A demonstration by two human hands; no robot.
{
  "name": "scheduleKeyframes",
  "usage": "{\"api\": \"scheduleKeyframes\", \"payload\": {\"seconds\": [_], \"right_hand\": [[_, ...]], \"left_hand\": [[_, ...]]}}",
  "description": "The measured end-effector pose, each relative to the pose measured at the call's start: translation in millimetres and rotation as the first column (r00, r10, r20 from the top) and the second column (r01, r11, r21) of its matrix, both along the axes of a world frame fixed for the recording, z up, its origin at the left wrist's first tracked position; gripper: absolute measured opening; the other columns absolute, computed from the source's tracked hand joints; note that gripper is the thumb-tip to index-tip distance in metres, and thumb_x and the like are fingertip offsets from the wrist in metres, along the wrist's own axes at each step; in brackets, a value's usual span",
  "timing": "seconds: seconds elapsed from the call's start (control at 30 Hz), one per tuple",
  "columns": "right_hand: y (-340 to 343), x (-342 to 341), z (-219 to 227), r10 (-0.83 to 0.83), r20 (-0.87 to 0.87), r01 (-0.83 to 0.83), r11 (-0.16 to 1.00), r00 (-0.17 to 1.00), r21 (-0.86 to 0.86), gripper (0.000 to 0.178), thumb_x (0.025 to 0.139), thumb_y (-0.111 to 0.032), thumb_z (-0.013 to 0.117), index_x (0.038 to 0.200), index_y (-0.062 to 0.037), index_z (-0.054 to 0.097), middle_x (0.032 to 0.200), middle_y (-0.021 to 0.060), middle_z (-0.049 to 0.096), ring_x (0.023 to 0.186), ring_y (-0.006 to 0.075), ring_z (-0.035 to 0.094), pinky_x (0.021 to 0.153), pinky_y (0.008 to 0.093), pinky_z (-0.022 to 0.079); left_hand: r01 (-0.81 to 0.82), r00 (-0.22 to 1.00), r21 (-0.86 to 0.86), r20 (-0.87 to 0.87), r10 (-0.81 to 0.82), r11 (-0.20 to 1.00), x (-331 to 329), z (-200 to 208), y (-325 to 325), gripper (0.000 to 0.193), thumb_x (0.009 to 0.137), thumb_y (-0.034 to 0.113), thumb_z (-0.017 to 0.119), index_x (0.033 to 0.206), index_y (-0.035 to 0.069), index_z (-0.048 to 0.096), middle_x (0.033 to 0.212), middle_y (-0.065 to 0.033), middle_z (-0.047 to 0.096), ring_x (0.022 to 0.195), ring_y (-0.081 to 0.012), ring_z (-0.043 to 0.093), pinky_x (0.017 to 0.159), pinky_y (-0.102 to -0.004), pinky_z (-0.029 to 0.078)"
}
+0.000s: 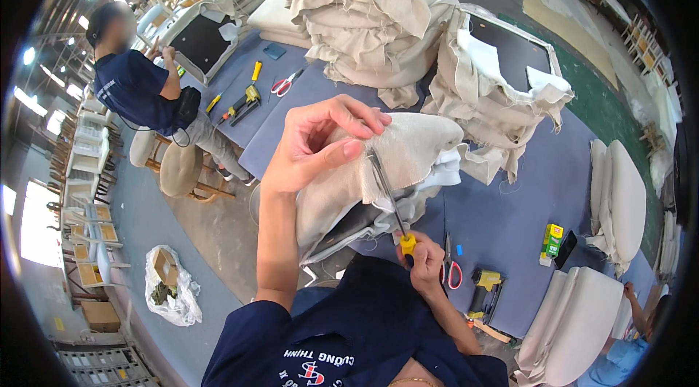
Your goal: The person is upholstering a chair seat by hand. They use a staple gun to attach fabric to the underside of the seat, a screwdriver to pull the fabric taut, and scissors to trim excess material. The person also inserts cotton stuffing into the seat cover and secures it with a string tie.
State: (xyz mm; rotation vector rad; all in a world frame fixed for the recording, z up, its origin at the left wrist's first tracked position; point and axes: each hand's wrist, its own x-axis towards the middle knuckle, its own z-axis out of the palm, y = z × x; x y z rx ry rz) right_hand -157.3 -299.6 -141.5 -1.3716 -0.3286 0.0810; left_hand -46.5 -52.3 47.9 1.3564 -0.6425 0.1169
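A chair seat cushion point(415, 141) in beige fabric is tipped up in front of me, with its dark underside board and white padding partly showing below. My left hand point(313, 143) is at its upper left edge, fingers curled and thumb bent in against the cloth. My right hand point(424, 265) grips the yellow handle of a screwdriver point(394, 206). Its long metal shaft slants up and left, and the tip meets the fabric just below my left thumb.
Tall stacks of beige cushions point(364, 30) stand on the blue-grey table point(524, 190). Near my right arm lie red-handled scissors point(453, 274) and a staple gun point(484, 292). A co-worker point(131, 74) stands at the left; another person point(626, 350) is at the lower right.
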Motion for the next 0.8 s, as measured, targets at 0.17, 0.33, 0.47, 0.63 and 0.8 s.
{"api": "scheduleKeyframes", "payload": {"seconds": [0.17,0.33,0.47,0.63,0.8], "right_hand": [[6,7,6,-0.211,0.278,0.268,0.946,0.937,-0.185,0.043,0.097,-0.038,0.07,0.102,0.0042,0.067,0.074,0.0071,0.061,0.06,0.0163,0.055,0.059,0.0283,0.043],[-7,12,9,0.087,-0.207,-0.08,0.996,0.975,0.041,0.042,0.095,-0.037,0.069,0.084,0.0034,0.067,0.068,0.0065,0.059,0.053,0.0154,0.052,0.052,0.0287,0.04],[-4,14,-1,-0.134,0.15,0.163,0.966,0.979,-0.202,0.056,0.101,-0.047,0.058,0.079,0.0045,0.066,0.064,0.0053,0.058,0.053,0.0126,0.054,0.049,0.0279,0.04],[-6,20,0,-0.165,0.077,0.169,0.984,0.983,-0.052,0.06,0.103,-0.051,0.056,0.074,0.0016,0.063,0.061,0.0039,0.056,0.048,0.0104,0.051,0.045,0.0253,0.036],[-6,14,-34,0.613,-0.303,-0.529,0.787,0.73,0.317,0.087,0.098,-0.079,0.027,0.067,-0.003,0.057,0.059,0.0041,0.056,0.051,0.014,0.053,0.048,0.0269,0.039]], "left_hand": [[0.015,1.0,-0.018,0.007,-0.015,1.0,2,-4,7,0.016,0.089,0.012,0.074,0.098,0.0,0.07,0.106,-0.0184,0.068,0.114,-0.0361,0.065,0.114,-0.0568,0.038],[0.074,0.997,-0.023,0.021,-0.074,0.997,0,-4,7,0.013,0.09,0.003,0.074,0.101,-0.003,0.07,0.11,-0.0152,0.069,0.112,-0.0264,0.064,0.105,-0.043,0.046],[0.086,0.996,-0.01,0.012,-0.086,0.996,-12,5,-6,0.01,0.091,0.003,0.074,0.1,0.0,0.071,0.107,-0.0129,0.071,0.111,-0.0234,0.064,0.101,-0.0384,0.047],[0.081,0.996,-0.038,0.022,-0.081,0.996,-12,0,-9,0.01,0.09,0.003,0.075,0.099,-0.001,0.072,0.106,-0.0128,0.071,0.109,-0.0211,0.065,0.099,-0.0357,0.048],[0.15,0.989,0.019,-0.013,-0.15,0.989,-4,4,-16,0.012,0.089,0.004,0.076,0.1,-0.001,0.074,0.108,-0.0133,0.072,0.108,-0.0205,0.066,0.099,-0.0339,0.048]]}}
